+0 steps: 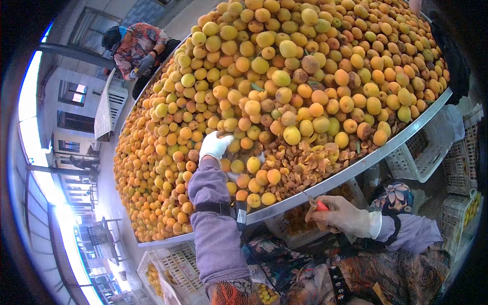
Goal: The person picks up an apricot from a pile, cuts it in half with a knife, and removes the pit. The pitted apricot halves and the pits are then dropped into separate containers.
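Note:
A large heap of yellow-orange apricots covers a metal-edged table. My left hand, in a white glove, reaches into the near side of the heap, its fingers curled against an apricot; the glove partly hides the grip. Low at the table's rim, my gloved right hand is closed around the red handle of a small knife. Its thin blade points toward the table edge. Between the hands lie split apricot pieces, brownish and flattened, beside several whole fruits.
The metal table rim runs in front of me. White plastic crates stand below it, one at the right and one at the left with apricots. Across the heap, another person wears gloves and a cap.

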Available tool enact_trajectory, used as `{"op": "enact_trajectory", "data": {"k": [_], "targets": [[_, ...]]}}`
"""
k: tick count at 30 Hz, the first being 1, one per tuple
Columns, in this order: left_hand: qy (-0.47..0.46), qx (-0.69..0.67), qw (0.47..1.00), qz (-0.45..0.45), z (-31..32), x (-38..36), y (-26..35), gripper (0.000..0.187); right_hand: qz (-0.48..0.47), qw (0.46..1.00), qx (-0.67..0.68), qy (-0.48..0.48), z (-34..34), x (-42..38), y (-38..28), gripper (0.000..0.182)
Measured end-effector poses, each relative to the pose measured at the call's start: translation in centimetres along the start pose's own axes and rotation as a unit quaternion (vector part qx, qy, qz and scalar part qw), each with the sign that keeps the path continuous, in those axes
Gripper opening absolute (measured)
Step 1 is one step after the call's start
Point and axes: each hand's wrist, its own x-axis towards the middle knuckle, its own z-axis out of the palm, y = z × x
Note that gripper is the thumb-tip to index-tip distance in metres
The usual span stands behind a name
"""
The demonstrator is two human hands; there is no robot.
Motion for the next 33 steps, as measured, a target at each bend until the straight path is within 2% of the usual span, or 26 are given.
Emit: {"op": "enact_trajectory", "data": {"k": [5,6,8,10,12,13,16,17,18,20,21,22,24,26,29,30,33], "targets": [[-0.045,-0.065,0.995,-0.061,0.1,-2.1,1.0,0.048,-0.007,1.0,0.003,-0.016,0.2,0.6,0.7,0.015],[-0.087,-0.053,0.994,-0.044,-0.3,-3.2,1.9,0.05,-0.005,1.0,-0.003,-0.011,0.1,0.7,0.8,0.015],[-0.125,-0.12,0.985,-0.009,0.4,-3.5,0.0,0.054,-0.001,1.0,-0.007,-0.005,0.1,0.5,1.0,0.014],[-0.115,-0.132,0.985,0.01,1.3,-3.9,-1.2,0.059,0.004,1.0,-0.014,0.011,0.1,0.6,1.0,0.014],[-0.026,-0.195,0.975,0.104,2.4,-4.4,-0.9,0.063,0.007,1.0,-0.009,0.01,0.3,0.9,1.3,0.014],[-0.018,-0.155,0.987,0.039,1.9,-5.3,0.7,0.056,0.013,1.0,-0.004,0.009,0.4,1.0,1.4,0.014],[-0.031,-0.096,0.992,0.071,2.2,-3.5,0.5,0.056,0.011,0.999,-0.035,0.015,0.6,1.0,1.1,0.014],[-0.034,-0.079,0.996,0.035,2.2,-3.2,0.4,0.054,0.01,0.999,-0.034,0.016,0.6,0.9,1.0,0.014],[-0.034,-0.079,0.996,0.037,2.3,-3.0,0.2,0.054,0.015,0.999,-0.031,0.02,0.6,0.9,0.8,0.014],[-0.01,-0.084,0.989,0.118,2.7,-2.6,-0.9,0.051,0.018,0.999,-0.028,0.025,0.5,0.9,0.7,0.014],[0.051,-0.069,0.987,0.139,3.0,-3.1,-0.9,0.049,0.007,0.999,-0.024,0.022,0.3,1.0,1.0,0.016],[0.049,-0.07,0.987,0.139,3.0,-3.5,-1.0,0.049,-0.002,1.0,-0.019,0.019,0.2,1.1,1.2,0.018],[-0.044,-0.283,0.954,0.087,2.4,-4.8,-1.3,0.046,-0.002,1.0,-0.017,0.018,0.1,1.0,1.6,0.019],[-0.047,-0.256,0.962,0.086,1.9,-5.4,-1.2,0.046,-0.007,1.0,-0.015,0.015,0.2,1.2,1.8,0.019],[-0.112,-0.361,0.922,0.08,0.7,-6.0,-0.4,0.05,0.002,1.0,-0.021,0.014,0.3,1.2,1.7,0.019],[-0.112,-0.36,0.922,0.081,0.6,-5.7,-0.7,0.05,-0.002,0.999,-0.027,0.019,0.5,1.1,1.4,0.019],[-0.189,-0.416,0.887,0.069,-0.1,-4.9,-0.9,0.05,0.0,0.999,-0.034,0.021,0.2,0.9,1.0,0.016]]}}
